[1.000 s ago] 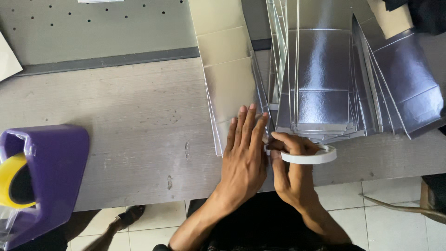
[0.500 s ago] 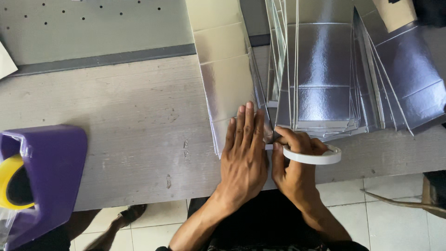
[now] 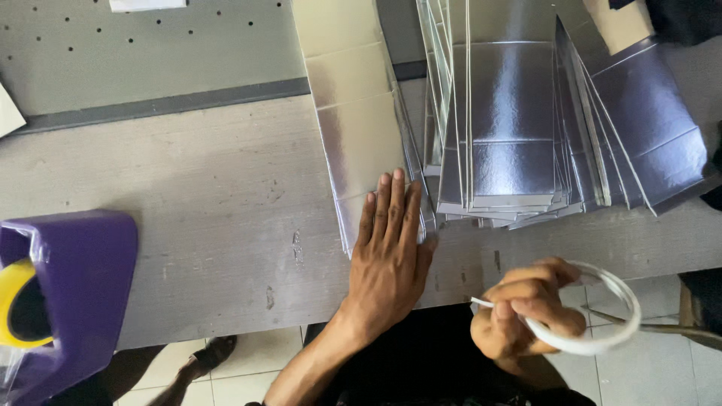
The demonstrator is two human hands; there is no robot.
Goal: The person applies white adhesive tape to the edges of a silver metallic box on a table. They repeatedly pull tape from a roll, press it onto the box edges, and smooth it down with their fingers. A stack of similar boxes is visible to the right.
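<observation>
My left hand point(image 3: 389, 252) lies flat, fingers together, on the near end of a long silver foil-faced card point(image 3: 352, 120) that rests on the grey table point(image 3: 188, 210). My right hand point(image 3: 523, 312) is off the table's front edge and grips a thin white tape ring point(image 3: 602, 319), with a short white strip sticking out to the left of the fingers. A fanned stack of silver card sheets point(image 3: 519, 128) sits just right of the flat card.
A purple tape dispenser point(image 3: 71, 293) with a yellow roll point(image 3: 13, 312) stands at the table's left front corner. A grey perforated panel point(image 3: 143, 53) runs along the back. Tiled floor and a foot point(image 3: 207, 357) show below the table edge.
My right hand has drawn the tape ring back and to the right, away from the card and off the table edge. My left hand has stayed pressed on the card.
</observation>
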